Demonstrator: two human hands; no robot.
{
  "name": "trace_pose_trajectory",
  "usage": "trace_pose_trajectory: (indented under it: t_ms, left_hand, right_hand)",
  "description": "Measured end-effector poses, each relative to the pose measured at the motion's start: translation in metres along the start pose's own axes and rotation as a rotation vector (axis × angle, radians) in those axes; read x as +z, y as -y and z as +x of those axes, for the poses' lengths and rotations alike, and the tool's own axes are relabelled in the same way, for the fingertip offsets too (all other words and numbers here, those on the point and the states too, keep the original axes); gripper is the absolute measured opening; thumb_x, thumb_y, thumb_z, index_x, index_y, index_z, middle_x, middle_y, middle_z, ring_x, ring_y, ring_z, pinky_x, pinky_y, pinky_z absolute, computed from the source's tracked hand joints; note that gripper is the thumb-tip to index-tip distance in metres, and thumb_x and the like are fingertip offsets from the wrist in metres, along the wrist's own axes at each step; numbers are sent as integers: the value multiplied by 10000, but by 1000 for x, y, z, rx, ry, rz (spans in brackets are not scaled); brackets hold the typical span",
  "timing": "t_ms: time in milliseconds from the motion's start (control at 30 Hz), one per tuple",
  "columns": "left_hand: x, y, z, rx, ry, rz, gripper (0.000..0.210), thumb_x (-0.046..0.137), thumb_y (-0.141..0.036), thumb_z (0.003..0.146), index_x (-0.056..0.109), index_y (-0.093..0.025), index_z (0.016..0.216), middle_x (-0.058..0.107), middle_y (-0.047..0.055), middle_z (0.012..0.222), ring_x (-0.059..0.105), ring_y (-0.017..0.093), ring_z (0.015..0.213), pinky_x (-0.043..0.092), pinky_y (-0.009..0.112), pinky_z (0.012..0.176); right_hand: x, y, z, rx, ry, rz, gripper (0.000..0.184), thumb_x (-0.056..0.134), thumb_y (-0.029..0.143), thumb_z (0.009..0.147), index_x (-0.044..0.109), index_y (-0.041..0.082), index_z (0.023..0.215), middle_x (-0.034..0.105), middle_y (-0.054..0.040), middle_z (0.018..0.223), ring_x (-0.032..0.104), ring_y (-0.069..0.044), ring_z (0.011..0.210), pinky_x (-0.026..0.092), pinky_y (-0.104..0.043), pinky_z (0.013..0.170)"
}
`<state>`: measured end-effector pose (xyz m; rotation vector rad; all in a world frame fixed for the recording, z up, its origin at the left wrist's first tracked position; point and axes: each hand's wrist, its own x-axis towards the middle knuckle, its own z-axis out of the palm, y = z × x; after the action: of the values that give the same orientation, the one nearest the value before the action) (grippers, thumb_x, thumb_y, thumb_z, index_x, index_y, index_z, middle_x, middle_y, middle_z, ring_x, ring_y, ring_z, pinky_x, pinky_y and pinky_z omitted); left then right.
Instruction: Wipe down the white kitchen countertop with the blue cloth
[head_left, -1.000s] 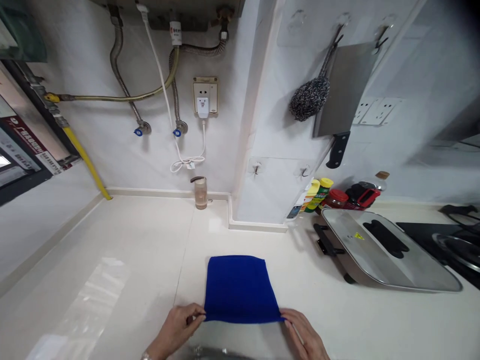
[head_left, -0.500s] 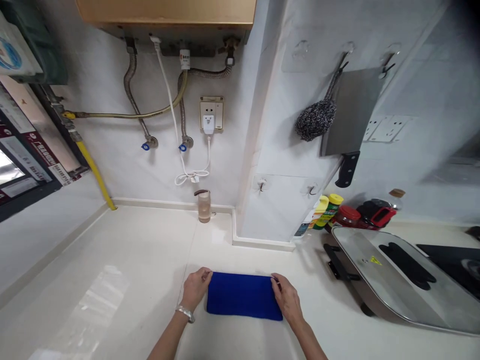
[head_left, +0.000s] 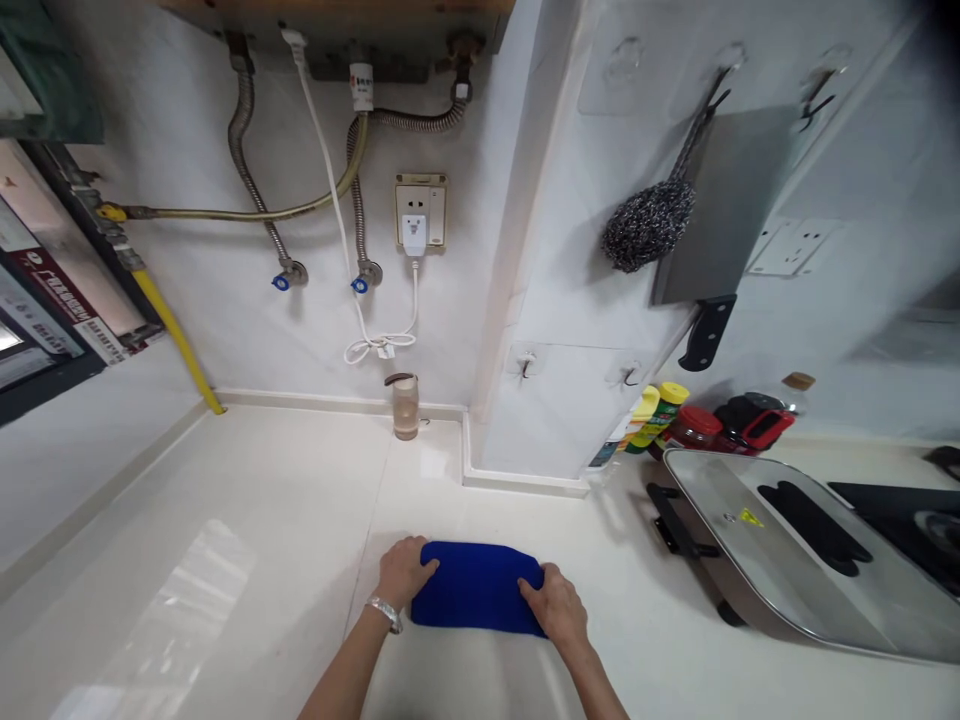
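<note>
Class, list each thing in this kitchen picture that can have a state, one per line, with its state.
blue cloth: folded, flat on the counter
left hand: pressed on the cloth's left end
right hand: pressed on its right end
plug: in the wall socket
cleaver: hanging on the wall
scrubber: hanging beside it
electric pan: lid on

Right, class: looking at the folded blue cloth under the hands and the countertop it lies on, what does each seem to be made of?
Blue cloth: probably microfibre or similar soft textile; matte, deep even colour, folds with rounded edges under the left hand and right hand.
Countertop: looks like polished stone or a solid-surface composite; cream, glossy, showing a bright reflection.
</note>
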<state>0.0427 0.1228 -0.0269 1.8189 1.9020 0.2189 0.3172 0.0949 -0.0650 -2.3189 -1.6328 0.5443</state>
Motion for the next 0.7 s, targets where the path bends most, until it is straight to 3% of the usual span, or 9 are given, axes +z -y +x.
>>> trace_pose_trajectory:
  t_ms: [200, 300, 400, 567, 700]
  left_hand:
    - [3, 1, -14, 80, -47, -49, 283, 492, -339, 896, 630, -230, 1117, 674, 85, 1180, 614, 229, 1132, 470, 349, 952]
    - [2, 2, -20, 127, -61, -105, 238, 507, -315, 889, 627, -237, 1079, 700, 69, 1103, 627, 222, 1082, 465, 344, 941]
    - [-1, 2, -21, 157, -76, -178, 198, 539, -311, 870, 635, -242, 1029, 723, 57, 1001, 654, 226, 998, 479, 347, 890]
    - [1, -8, -24, 264, -95, -355, 169, 596, -362, 837, 645, -246, 949, 724, 14, 906, 662, 177, 831, 514, 295, 763]
    - [14, -15, -32, 321, -148, -488, 204, 542, -294, 852, 631, -248, 1029, 724, 13, 953, 668, 144, 864, 542, 267, 782]
  right_hand:
    - [2, 2, -23, -118, -25, 78, 346, 418, 452, 876, 607, 208, 1032, 698, -126, 1021, 665, -270, 994, 509, -377, 832]
    - [4, 3, -39, -147, -42, 341, 382, 370, 529, 874, 550, 228, 1026, 696, -60, 850, 666, -244, 794, 510, -365, 739]
    - [-8, 2, -40, -32, -70, 603, 480, 478, 668, 779, 527, 238, 988, 666, -4, 718, 631, -233, 667, 504, -361, 677]
    - [-72, 0, -24, 61, -175, 763, 623, 647, 719, 634, 583, 214, 992, 650, 16, 701, 628, -226, 688, 506, -335, 659]
    - [-135, 9, -25, 70, -358, 664, 681, 672, 690, 639, 619, 207, 1117, 662, 4, 709, 621, -223, 657, 493, -328, 611]
